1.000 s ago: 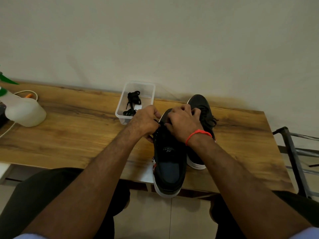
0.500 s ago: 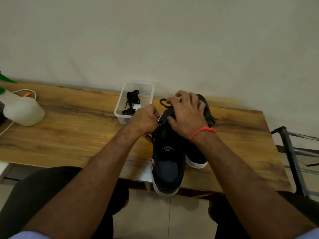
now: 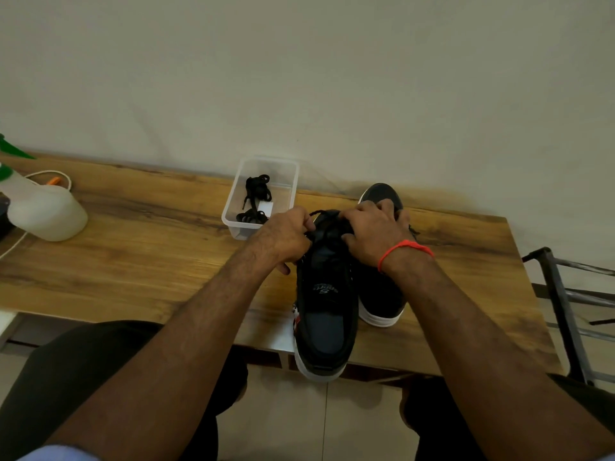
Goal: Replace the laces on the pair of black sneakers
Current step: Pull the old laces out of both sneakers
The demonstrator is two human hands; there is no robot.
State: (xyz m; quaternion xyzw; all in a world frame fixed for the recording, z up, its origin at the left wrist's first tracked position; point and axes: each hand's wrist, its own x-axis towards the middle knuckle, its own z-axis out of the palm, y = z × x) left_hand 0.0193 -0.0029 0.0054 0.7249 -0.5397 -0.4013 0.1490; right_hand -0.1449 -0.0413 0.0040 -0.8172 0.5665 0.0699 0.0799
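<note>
- Near sneaker (image 3: 324, 307) on the front edge of the wooden surface (image 3: 133, 261), one end overhanging toward the lap; second sneaker (image 3: 382, 294) touching its right flank, set farther back.
- Long axis of both running front-to-back, away from the body; which end is toe and which heel hard to tell under the hands.
- Left hand (image 3: 286, 237) curled at the far left side of the near sneaker, pinching a black lace (image 3: 324, 215) that arches across the top.
- Right hand (image 3: 376, 234) curled over the far right side, fingertips down at the eyelet zone; red band (image 3: 404, 249) on the wrist. Grip looks closed on the lace, exact contact hidden by knuckles.
- Spare laces (image 3: 254, 197) bundled in a clear tub (image 3: 233, 224), just left of the left hand. Spray bottle (image 3: 43, 211) well apart at far left.
- Handling, as judged: lace limp, thin, light, likely to slip unless pinched near the tip; best taken right beside the eyelet being worked.
- Sneaker upper soft, sole stiff; light enough to shift when pulled, so worth steadying at the sidewall.
- Overhang a tipping risk under a hard tug.
</note>
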